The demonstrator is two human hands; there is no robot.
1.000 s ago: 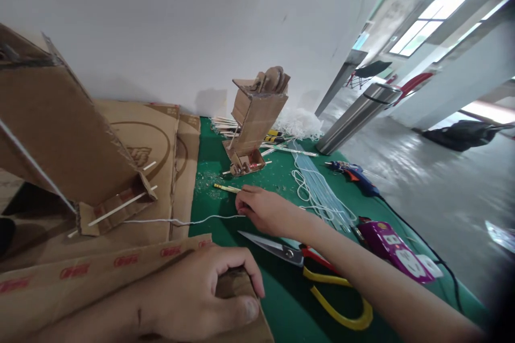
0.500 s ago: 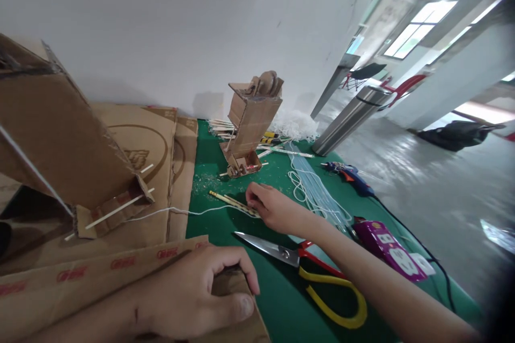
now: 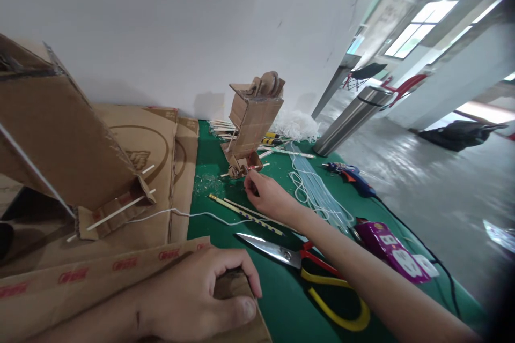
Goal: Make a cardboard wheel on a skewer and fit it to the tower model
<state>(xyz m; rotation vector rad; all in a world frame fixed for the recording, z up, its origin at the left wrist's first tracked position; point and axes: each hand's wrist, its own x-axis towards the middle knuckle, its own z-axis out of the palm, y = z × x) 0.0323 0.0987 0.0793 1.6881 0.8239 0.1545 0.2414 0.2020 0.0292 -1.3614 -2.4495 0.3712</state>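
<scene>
Green desk [image 3: 281, 292] | centre: cardboard tower [image 3: 258, 124], red piece [image 3: 251, 167] in base tray [image 3: 255, 158] | right hand [image 3: 267, 193] just below; left hand [image 3: 203, 292] on cardboard [image 3: 232, 286], lower centre; grasps unclear

Nothing can be read for certain. Left of the left hand [image 3: 205, 295], a long brown cardboard strip [image 3: 97, 272] bears a row of repeated red, block-shaped marks, too blurred to make out. Beyond that hand, a flat brown cardboard sheet [image 3: 159, 179] carries darker, character-like print inside a curved outline, and small illegible print near its far edge.
</scene>
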